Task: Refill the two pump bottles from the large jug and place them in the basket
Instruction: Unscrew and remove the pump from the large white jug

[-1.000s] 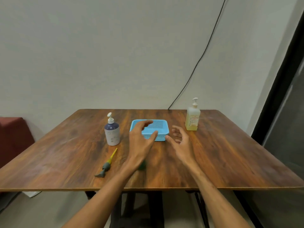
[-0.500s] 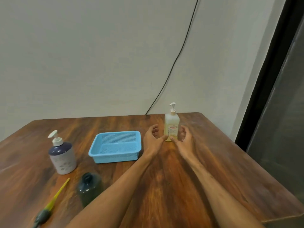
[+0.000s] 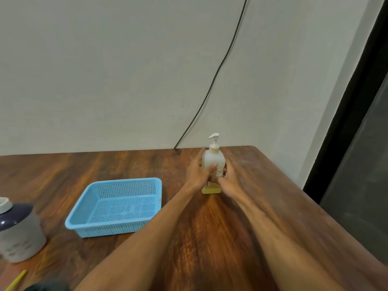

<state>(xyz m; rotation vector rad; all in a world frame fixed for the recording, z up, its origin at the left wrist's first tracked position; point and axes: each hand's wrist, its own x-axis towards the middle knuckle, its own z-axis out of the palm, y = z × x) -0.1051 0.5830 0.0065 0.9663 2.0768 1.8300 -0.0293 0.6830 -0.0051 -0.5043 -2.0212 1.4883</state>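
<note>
A pale yellow pump bottle [image 3: 212,159] with a white pump stands upright at the far right of the wooden table [image 3: 210,238]. My left hand [image 3: 198,172] wraps its left side, thumb across the label. My right hand [image 3: 230,181] grips its lower right side. An empty light-blue mesh basket [image 3: 114,228] sits to the left of the bottle. A second pump bottle [image 3: 20,234], grey with a dark blue top, stands at the left edge, its pump cut off by the frame.
A yellow-handled tool [image 3: 15,280] and a dark bottle top [image 3: 48,287] peek in at the bottom left. A black cable [image 3: 216,80] runs down the wall behind the table. The table's right edge runs close to a dark doorway [image 3: 361,143].
Both hands reached forward and right and closed around the yellow pump bottle. The view swung right, so the basket and grey bottle slid to the left.
</note>
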